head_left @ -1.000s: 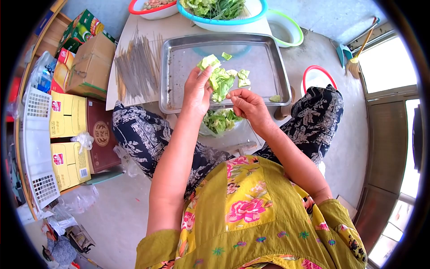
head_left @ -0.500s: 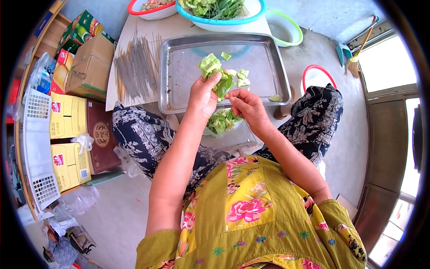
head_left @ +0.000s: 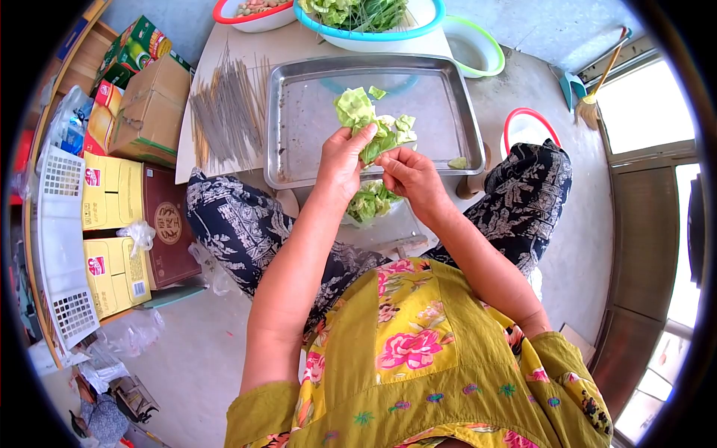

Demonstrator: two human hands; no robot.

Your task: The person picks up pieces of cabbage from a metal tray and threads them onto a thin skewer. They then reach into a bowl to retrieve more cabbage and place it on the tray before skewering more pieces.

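My left hand [head_left: 343,162] is closed on a bunch of green lettuce leaves [head_left: 354,109] above the front part of a metal tray [head_left: 287,178]. Close beside it, my right hand [head_left: 415,179] has thumb and fingers pinched together at the lower edge of the leaves. Whatever lies in that pinch is too small or hidden to name. Torn leaf pieces [head_left: 404,124] lie in the tray just beyond the hands, partly overlapped by the held leaves. Below the hands, between my knees, more lettuce [head_left: 369,201] sits in a clear plastic bag or container.
Many thin sticks [head_left: 230,116] lie on the table left of the tray. Behind it stand a blue-rimmed basin [head_left: 373,36] of greens, a red-rimmed bowl [head_left: 254,22] and a green-rimmed basin [head_left: 478,56]. Cardboard boxes [head_left: 153,108] are stacked at left; a red-rimmed bucket [head_left: 526,128] stands at right.
My left hand has shifted slightly right, toward my right hand, and the held leaves have turned and now overlap the loose pieces in the tray. My right hand has barely moved.
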